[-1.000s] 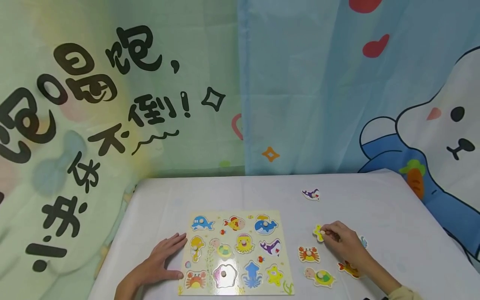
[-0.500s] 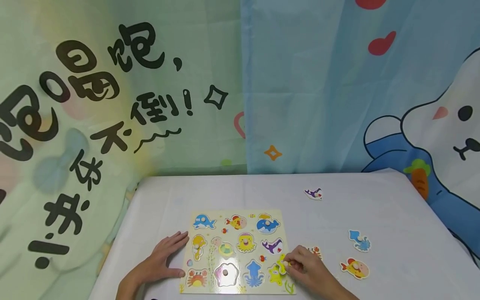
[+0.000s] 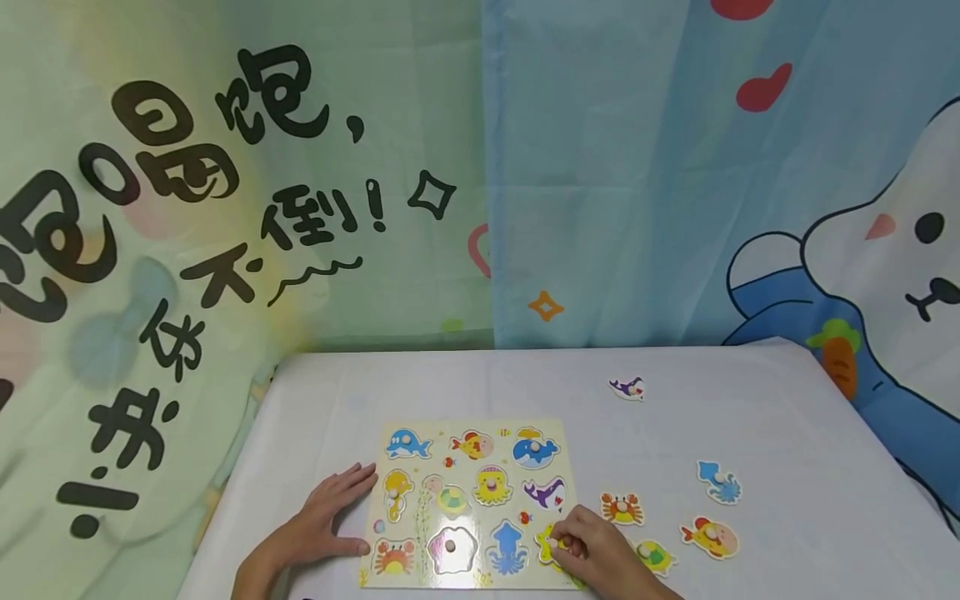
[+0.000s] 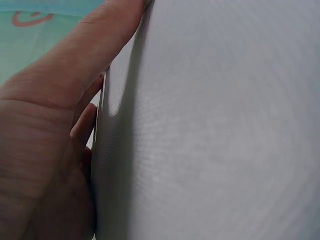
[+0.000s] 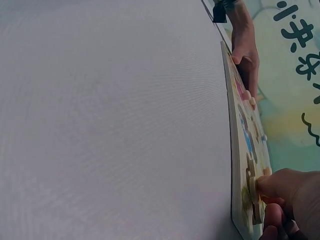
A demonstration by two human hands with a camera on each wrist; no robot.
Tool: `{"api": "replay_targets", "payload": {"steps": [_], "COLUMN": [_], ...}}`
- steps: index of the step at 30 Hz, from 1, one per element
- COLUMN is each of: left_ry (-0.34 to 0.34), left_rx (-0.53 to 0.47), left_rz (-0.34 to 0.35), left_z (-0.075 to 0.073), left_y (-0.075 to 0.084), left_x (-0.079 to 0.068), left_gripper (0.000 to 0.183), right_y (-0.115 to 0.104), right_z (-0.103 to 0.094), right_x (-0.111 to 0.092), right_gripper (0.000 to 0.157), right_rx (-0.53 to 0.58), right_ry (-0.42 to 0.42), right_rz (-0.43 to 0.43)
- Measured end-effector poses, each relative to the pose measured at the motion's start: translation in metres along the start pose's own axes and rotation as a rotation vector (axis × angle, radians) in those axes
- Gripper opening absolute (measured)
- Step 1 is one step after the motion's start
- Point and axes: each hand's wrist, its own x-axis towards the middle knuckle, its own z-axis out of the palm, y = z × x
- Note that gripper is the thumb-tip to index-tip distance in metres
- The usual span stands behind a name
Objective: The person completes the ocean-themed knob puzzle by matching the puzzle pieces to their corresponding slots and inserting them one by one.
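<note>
- The right grip [image 3: 600,550] is pinching the pale round knob [image 3: 552,543] of a small yellow star-shaped puzzle piece [image 3: 543,538], thumb and fingers pressing together with no visible gap.
- That star is lying at the lower-right corner of a cream rectangular puzzle board [image 3: 405,527]; the fingers are hiding much of it, so I cannot tell whether it is sitting flush.
- The left grip [image 3: 330,517] is resting along the board's left edge, fingers and thumb spreading apart, clasping nothing.
- A slightly wrong turn could be leaving one star arm riding high; pressing down would then be rocking the piece rather than seating it.
- The small knob could be slipping from the fingertips, letting the star drop crooked.
- A sideways push could be sliding the board across the white-clothed bench [image 3: 337,383], since the left grip is only bracing one side.
- An orange-red crab piece [image 3: 622,509] and a green-and-yellow turtle piece [image 3: 655,557] are lying near the right grip; a low sweep could be knocking them askew.
</note>
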Motion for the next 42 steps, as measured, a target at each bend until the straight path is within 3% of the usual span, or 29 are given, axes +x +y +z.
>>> {"api": "replay_targets", "payload": {"steps": [16, 32, 42], "left_ry": [0.007, -0.002, -0.002], "left_rx": [-0.003, -0.009, -0.029], "left_rz": [-0.008, -0.009, -0.008], "left_z": [0.000, 0.000, -0.001], "left_y": [0.002, 0.000, 0.002], "left_x": [0.000, 0.001, 0.000], "left_gripper": [0.092, 0.092, 0.091], "right_y": [0.000, -0.005, -0.010], "right_z": [0.003, 0.003, 0.008], "right_x": [0.002, 0.001, -0.002], "right_gripper": [0.007, 0.006, 0.008], "right_rx": [-0.056, -0.022, -0.113], "right_ry": [0.001, -0.021, 0.012], "right_rz": [0.025, 0.023, 0.072]}}
